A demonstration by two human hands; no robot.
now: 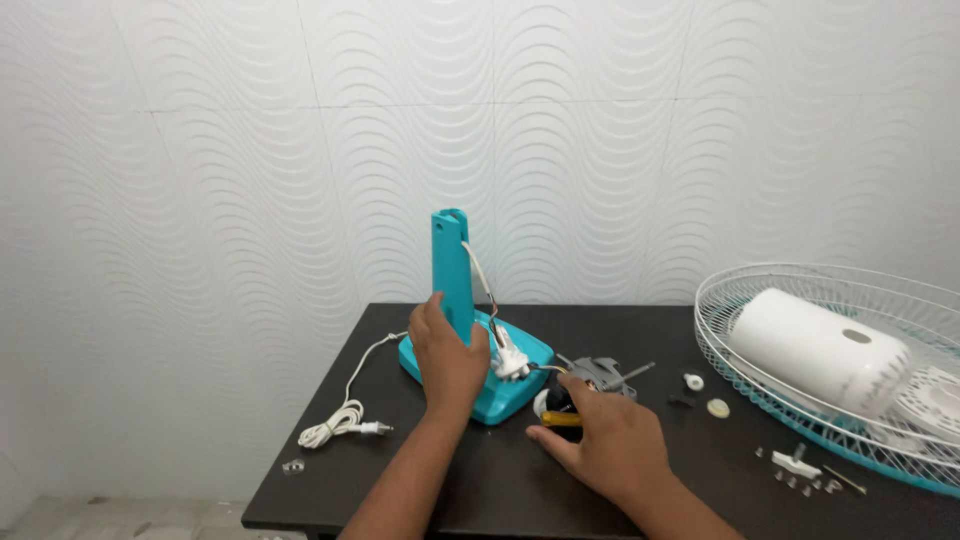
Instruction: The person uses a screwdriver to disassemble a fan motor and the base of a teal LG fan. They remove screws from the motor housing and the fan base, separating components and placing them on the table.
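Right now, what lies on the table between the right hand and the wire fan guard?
In the head view, between the right hand and the wire fan guard lie two small round parts; otherwise bare dark table.

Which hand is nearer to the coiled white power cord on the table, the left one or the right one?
Left. The left hand rests on the teal fan stand, just right of the coiled white power cord. The right hand lies farther right, over the motor parts.

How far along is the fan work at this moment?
Done: the grille, white motor cover and screws lie apart on the table. In hand: left hand steadies the teal stand; right hand grips a screwdriver beside the motor. Left: motor wires remain attached.
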